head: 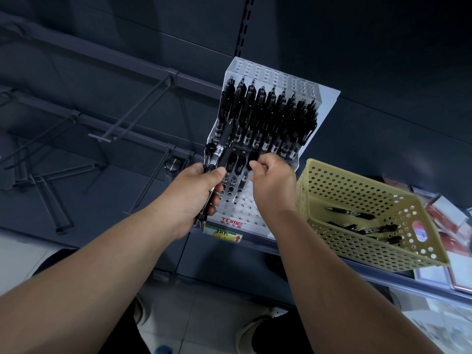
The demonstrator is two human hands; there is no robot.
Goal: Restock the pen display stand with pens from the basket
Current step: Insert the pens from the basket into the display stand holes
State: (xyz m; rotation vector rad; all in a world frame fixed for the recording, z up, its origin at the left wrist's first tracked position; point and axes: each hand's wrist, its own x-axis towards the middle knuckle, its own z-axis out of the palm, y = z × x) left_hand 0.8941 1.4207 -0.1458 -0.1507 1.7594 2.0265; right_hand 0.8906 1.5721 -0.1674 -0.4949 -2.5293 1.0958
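Our left grip (201, 185) clutches spare black pens (217, 154); our right grip (270, 180) pinches one pen (253, 157) over the display stand (281, 80). Missing its hole could topple neighbours (239, 163).

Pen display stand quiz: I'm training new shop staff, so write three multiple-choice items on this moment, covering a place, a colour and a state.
1. The basket sits where relative to the stand? A) left B) right C) on top
2. The basket's colour? A) pale yellow B) red C) blue
3. The left hand is: A) empty B) gripping a bundle of pens C) inside the basket
Answers: 1 B, it stands at the stand's right; 2 A, its perforated walls are pale yellow; 3 B, it curls round several black pens.
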